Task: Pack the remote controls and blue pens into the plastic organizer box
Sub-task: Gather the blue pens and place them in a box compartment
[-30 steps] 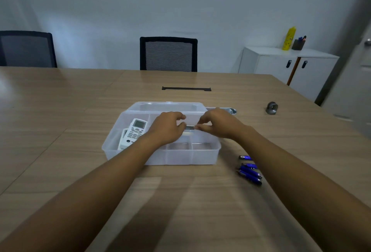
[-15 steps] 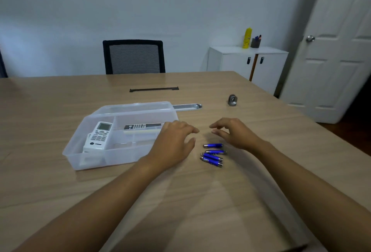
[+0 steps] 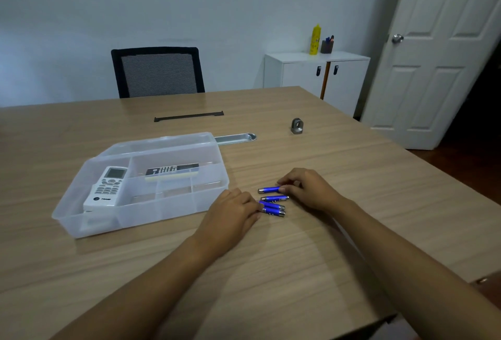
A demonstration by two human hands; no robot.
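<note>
A clear plastic organizer box [image 3: 162, 215] stands open on the wooden table, left of centre. A white remote [image 3: 107, 188] lies in its left compartment. A slim dark remote [image 3: 172, 170] rests across the back compartments. Several blue pens lie side by side on the table right of the box. My right hand [image 3: 309, 189] pinches the right end of the farthest blue pen [image 3: 268, 190] between thumb and forefinger. My left hand [image 3: 233, 213] curls over the left ends of the nearest pens [image 3: 273, 209]; its grip is hidden. Another pen [image 3: 274, 198] lies between them.
The box lid [image 3: 162, 143] lies behind the box, beside a metal tray [image 3: 235, 138]. A small metal ring piece [image 3: 297, 125] and a black cable slot [image 3: 188, 116] are farther back. Beyond the table are a chair [image 3: 158, 72], a white cabinet [image 3: 317, 74] and a door [image 3: 433, 55].
Both hands let go of the dark remote in the box and moved right to the pens. The head turned right, so the box now sits at the left.
</note>
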